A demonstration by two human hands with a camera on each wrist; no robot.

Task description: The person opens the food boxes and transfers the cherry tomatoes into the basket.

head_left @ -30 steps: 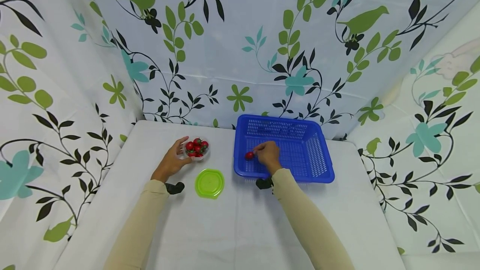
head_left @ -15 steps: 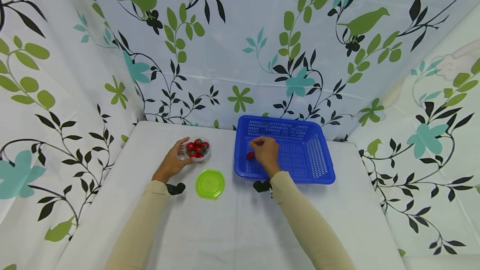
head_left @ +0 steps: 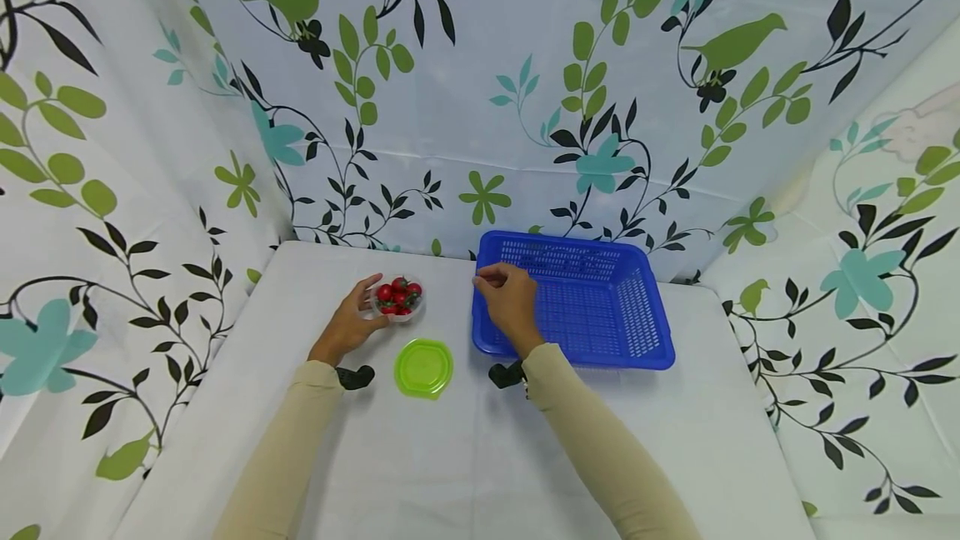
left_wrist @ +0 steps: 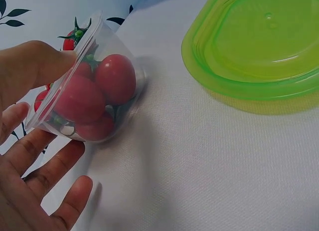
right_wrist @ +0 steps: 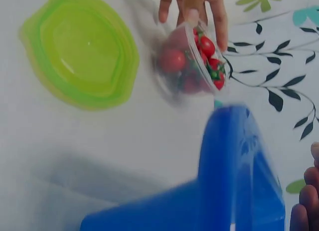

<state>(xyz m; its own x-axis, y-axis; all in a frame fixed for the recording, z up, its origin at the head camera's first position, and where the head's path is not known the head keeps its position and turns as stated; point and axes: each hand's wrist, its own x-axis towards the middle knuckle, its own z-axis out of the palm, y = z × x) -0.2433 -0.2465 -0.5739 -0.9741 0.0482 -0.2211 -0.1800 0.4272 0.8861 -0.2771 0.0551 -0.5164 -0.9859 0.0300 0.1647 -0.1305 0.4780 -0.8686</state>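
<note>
My left hand (head_left: 348,323) grips a small clear plastic tub (head_left: 371,300) filled with several cherry tomatoes (left_wrist: 117,79). In the left wrist view its thumb lies at the tub's rim, with fingers underneath, and the tub is tilted. Over the left rim of a blue plastic basket (head_left: 577,298) is my right hand (head_left: 510,298), its fingers bent together towards the tub. Whether something sits between those fingertips is hidden; in the right wrist view only part of the fingers (right_wrist: 310,191) shows at the edge. A green plastic lid (head_left: 423,367) lies between the hands.
A white cloth-covered table (head_left: 450,457) bears everything. Behind it hangs a patterned curtain (head_left: 450,107) with leaves and birds. The raised basket wall (right_wrist: 219,166) stands between the right wrist camera and part of the table.
My right hand has risen and moved left from inside the basket to its left rim. The tomato seen in the basket earlier is now out of sight. My left hand stays on the tub.
</note>
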